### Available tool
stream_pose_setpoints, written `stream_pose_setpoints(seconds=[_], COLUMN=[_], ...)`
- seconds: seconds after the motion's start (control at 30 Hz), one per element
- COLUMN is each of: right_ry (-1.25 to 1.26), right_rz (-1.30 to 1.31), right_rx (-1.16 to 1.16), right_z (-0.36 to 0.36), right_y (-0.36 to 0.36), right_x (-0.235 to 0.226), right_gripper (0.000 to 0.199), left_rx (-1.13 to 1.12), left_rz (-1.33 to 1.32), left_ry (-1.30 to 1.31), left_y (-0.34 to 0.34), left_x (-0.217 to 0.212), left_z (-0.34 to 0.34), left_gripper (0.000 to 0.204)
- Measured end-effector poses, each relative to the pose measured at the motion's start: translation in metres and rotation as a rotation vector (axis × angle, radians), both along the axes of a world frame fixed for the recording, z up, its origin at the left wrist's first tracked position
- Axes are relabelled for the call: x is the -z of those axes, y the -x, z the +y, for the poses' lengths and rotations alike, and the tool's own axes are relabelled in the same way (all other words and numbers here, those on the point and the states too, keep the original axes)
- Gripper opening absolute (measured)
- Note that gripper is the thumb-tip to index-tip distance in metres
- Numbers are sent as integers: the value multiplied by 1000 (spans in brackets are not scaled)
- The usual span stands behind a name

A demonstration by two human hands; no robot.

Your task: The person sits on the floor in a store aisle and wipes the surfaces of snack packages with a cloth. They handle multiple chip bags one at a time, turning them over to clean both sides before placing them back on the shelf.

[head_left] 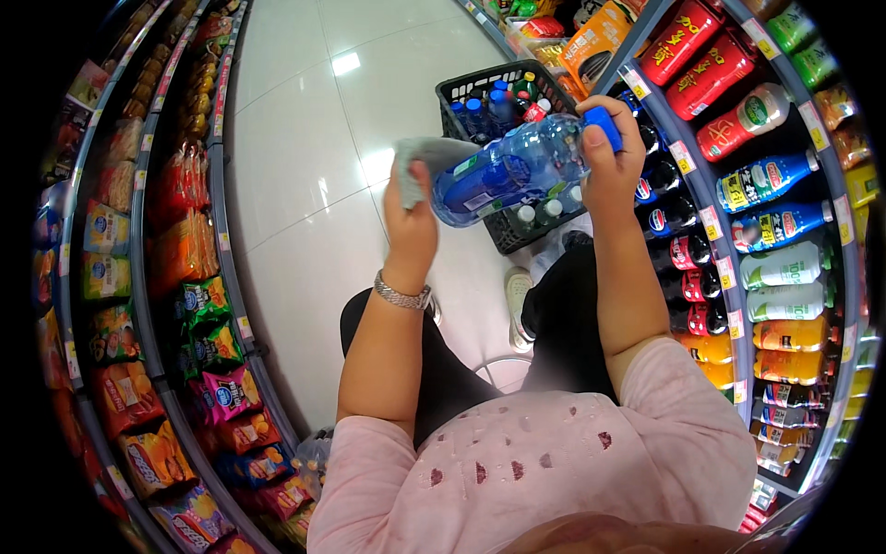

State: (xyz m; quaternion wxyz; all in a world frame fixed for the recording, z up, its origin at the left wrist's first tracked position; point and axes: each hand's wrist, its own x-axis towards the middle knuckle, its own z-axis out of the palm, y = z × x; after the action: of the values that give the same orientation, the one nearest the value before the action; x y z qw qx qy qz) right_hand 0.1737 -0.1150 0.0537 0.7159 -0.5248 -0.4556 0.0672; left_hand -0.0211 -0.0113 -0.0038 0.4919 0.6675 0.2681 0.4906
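A large clear plastic bottle point(503, 175) with a blue label and a blue cap is held on its side in front of me. My right hand point(611, 157) grips it at the neck and cap end. By the bottle's base, my left hand point(411, 208) is closed on a grey-green cloth point(438, 150), whose far part is smeared by motion. Whether the cloth touches the bottle I cannot tell. Just beyond and partly behind the bottle stands a black plastic basket point(494, 77) holding several bottles, some with blue caps and some with white.
Shelves of bagged snacks point(221, 392) run along the left. On the right, close to my right arm, shelves hold bottled drinks point(780, 231) and red packs point(706, 74). Pale floor tiles point(295, 138) lie between them. An orange package point(595, 46) sits beyond the basket.
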Motion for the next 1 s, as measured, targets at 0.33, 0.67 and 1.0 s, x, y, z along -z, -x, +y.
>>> stream_pose_setpoints(seconds=[0.33, 0.67, 1.0], right_ry=[-267, -172, -29], right_rz=[524, 390, 307], right_rx=[-158, -241, -60], right_z=[1, -2, 4], right_y=[-20, -31, -36], right_x=[0, 9, 17], right_gripper=[43, 35, 26], left_rx=[537, 607, 541], left_rz=[-497, -333, -176], left_ry=[1273, 1040, 1133], left_y=[-5, -6, -10], left_x=[6, -8, -6], left_z=[-16, -27, -24], left_gripper=[40, 53, 69])
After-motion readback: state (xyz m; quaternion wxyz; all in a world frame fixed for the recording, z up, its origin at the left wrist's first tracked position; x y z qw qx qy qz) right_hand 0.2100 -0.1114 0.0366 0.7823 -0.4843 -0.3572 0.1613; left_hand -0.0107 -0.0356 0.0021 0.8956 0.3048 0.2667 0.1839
